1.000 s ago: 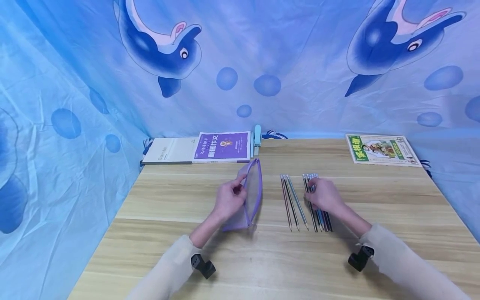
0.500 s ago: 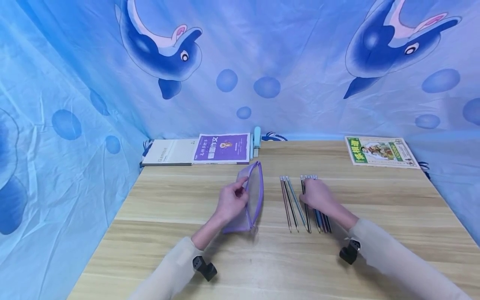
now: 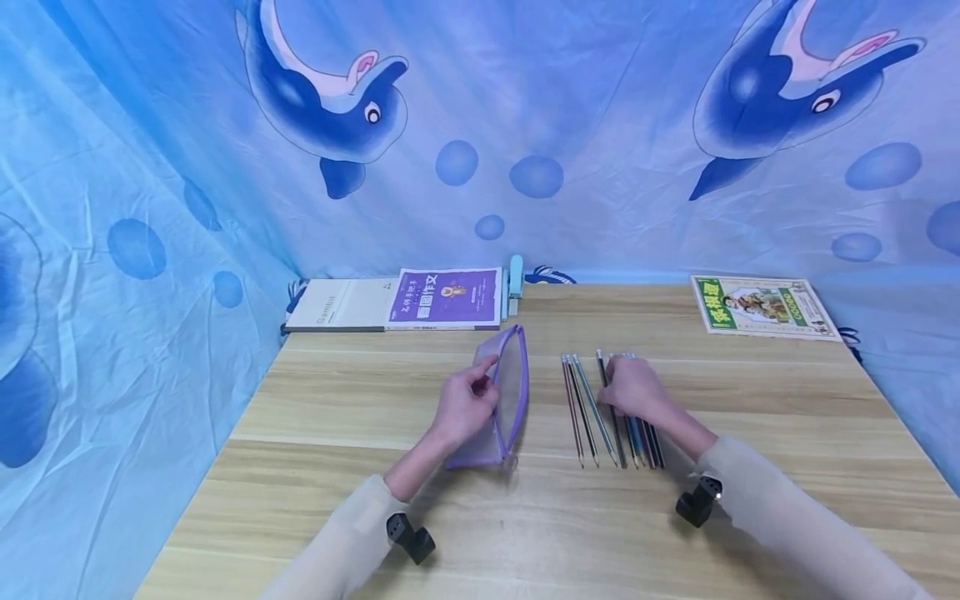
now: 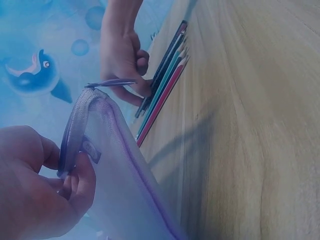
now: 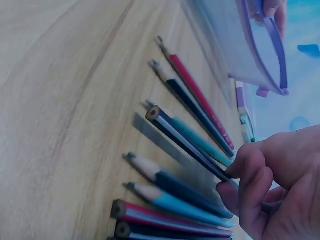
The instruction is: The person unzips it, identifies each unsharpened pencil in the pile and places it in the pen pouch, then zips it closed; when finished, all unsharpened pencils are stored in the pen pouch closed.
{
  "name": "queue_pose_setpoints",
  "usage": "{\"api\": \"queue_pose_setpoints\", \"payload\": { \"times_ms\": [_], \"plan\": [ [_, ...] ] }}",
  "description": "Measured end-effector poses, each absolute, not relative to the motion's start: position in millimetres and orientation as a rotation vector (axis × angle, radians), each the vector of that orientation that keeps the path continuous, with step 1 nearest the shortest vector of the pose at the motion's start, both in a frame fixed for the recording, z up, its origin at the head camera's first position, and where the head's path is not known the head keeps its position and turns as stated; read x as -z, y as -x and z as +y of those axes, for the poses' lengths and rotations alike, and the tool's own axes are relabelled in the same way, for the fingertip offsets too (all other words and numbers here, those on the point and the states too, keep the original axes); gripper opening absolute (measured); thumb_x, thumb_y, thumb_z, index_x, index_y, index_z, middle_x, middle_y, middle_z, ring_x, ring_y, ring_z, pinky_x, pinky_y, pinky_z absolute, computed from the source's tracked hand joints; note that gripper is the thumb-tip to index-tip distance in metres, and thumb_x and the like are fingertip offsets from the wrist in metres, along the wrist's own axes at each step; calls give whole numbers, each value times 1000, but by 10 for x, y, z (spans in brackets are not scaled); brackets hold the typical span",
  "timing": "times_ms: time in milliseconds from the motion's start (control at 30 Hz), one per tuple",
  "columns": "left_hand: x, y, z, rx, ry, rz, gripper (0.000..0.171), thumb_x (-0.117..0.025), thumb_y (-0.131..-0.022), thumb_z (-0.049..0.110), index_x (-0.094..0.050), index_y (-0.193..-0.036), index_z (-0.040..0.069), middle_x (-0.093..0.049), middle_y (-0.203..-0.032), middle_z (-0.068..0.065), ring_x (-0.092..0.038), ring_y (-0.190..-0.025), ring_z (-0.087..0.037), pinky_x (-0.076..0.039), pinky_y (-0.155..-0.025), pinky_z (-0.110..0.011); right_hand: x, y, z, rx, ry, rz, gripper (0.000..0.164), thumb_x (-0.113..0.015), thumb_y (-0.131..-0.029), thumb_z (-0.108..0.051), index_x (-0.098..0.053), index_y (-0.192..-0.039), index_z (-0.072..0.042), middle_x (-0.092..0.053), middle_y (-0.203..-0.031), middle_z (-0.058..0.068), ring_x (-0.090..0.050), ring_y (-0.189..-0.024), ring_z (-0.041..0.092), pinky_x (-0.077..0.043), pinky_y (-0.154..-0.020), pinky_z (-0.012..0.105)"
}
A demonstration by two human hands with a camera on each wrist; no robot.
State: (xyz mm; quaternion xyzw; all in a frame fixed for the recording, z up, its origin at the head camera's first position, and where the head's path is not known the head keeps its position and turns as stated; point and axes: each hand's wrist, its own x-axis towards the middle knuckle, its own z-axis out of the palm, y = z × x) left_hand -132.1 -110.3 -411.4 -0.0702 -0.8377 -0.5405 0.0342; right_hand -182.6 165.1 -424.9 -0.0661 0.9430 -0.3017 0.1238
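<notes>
Both arms (image 3: 341, 533) reach forward, left grip (image 3: 465, 404) and right grip (image 3: 636, 390) curled into pinches

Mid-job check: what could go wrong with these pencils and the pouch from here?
The dark, unsharpened wooden pencil is held toward one end by the right hand, so its long free end might swing and nudge the sharpened teal pencil close beside it.
The purple-trimmed translucent mesh pouch is pinched at its rim by the left hand alone; if that grip slips, its open mouth could sag shut.
</notes>
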Motion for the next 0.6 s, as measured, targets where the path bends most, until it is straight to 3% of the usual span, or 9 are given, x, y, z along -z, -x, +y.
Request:
{"api": "queue_pose_setpoints", "payload": {
  "times_ms": [133, 367, 500, 600],
  "plan": [
    [4096, 1316, -1104, 1683, 195, -2575, 50, -60, -85, -8, -55, -135, -7, -64, -87, -13, -57, -71, -16, -54, -54, -23, 4193, 1812, 1654, 1094, 156, 2677, 48, -70, -83, -5, -52, -123, 14, -60, -57, 8, -58, -44, 18, -47, -40, 27],
    [4065, 1319, -1107, 1663, 180, -2582, 50, -61, -85, -8, -56, -135, -7, -64, -86, -11, -57, -72, -16, -53, -55, -22, 4057, 1795, 1553, 1424, 112, 2521, 42, -63, -89, -7, -48, -127, 4, -66, -69, 16, -61, -49, 29, -42, -39, 24],
    [4057, 1317, -1112, 1644, 184, -2588, 50, -61, -84, -7, -57, -134, -8, -64, -87, -12, -57, -72, -16, -52, -55, -21, 3966, 1782, 1446, 1590, 59, 2400, 45, -62, -89, -6, -47, -131, 1, -67, -83, 21, -59, -49, 24, -42, -39, 24],
    [4054, 1314, -1115, 1633, 179, -2600, 50, -61, -85, -6, -57, -134, -7, -65, -88, -12, -58, -72, -16, -53, -56, -22, 3906, 1769, 1360, 1675, 10, 2333, 46, -62, -89, -6, -47, -133, -1, -66, -86, 17, -57, -49, 20, -41, -39, 22]
  ]
}}
